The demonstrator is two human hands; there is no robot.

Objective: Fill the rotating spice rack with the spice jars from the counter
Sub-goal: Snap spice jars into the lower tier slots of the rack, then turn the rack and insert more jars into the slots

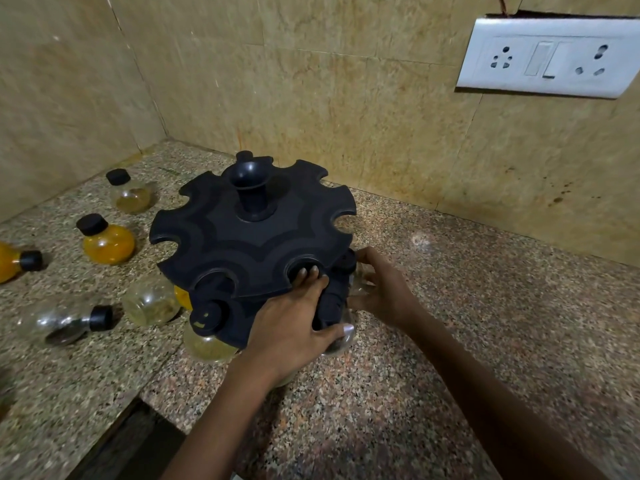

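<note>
Two hands work at the rack [249, 233] from our head view: our left hand [294, 323] grips its near rim, fingertips in a notch and thumb on a jar below, while our right hand [381, 289] curls round a clear jar [356, 285] at the rim's right edge. That jar stands upright, cap level with the notch just left of our right hand, so it needs only a short push leftward; five more jars [107, 240] wait well apart on the counter [450, 306], nearer our left.

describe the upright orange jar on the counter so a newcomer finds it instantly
Start at the black spice rack in the counter corner and look left of it. The upright orange jar stands there, round-bodied, black-capped, packed with orange powder. The other orange jar lies on its side at the frame edge, and the upright jar behind is nearly clear.
</note>
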